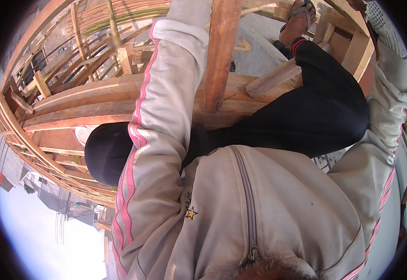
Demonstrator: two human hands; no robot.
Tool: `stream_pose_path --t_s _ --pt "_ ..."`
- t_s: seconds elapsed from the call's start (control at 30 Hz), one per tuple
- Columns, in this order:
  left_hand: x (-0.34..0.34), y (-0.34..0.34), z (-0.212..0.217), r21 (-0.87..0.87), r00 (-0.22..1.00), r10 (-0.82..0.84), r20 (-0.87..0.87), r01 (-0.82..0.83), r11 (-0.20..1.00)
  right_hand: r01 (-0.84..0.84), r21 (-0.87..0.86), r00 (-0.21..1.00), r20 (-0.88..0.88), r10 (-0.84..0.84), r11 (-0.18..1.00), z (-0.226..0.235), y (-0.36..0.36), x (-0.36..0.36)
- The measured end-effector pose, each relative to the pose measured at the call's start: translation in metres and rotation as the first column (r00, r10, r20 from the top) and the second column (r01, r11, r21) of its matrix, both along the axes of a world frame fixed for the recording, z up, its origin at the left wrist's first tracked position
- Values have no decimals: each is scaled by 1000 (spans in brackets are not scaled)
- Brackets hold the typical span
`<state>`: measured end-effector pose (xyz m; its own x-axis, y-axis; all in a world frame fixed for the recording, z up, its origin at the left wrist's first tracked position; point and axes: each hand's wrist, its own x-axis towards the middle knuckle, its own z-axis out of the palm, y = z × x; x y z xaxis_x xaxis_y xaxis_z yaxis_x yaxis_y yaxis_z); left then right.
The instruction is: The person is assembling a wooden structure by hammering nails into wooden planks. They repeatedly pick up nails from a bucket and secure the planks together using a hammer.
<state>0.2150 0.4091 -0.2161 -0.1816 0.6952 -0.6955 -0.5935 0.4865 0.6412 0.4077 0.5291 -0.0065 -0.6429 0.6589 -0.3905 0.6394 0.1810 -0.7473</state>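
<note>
My left arm (166,93), in a light beige sleeve with pink trim, reaches up past the frame's top edge. Only a pale knit cuff (191,11) shows at its wrist; the hand itself is cut off. Close to the right of that cuff stands a reddish wooden post (223,56). At the upper right is my right hand (386,25) in a pale, dotted knit glove, beside the corner of a wooden frame (359,51). Its fingers are mostly cut off or dark, so any grip is hidden.
My bent leg in black trousers (315,112) lies across long wooden beams (86,105). My sandalled foot (296,28) rests at the top right, above a short wooden block (273,77). Several thin timbers form an open framework (75,158) on the left, with buildings and sky beyond.
</note>
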Motion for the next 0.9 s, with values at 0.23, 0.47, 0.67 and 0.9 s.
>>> stream_pose_path --t_s 0.23,0.47,0.67,0.9 --pt "-1 1 11 43 998 -1 -61 4 999 252 111 967 -53 -248 961 1 -55 7" --pt "-1 -2 7 48 996 -16 -89 21 999 158 166 964 -238 -116 973 -7 -15 50" --pt "0 10 1 68 985 -18 -169 30 997 -27 134 993 120 10 991 -70 69 67" --pt "0 15 19 -63 949 -108 -295 94 994 87 -11 980 179 -83 996 -60 153 42"
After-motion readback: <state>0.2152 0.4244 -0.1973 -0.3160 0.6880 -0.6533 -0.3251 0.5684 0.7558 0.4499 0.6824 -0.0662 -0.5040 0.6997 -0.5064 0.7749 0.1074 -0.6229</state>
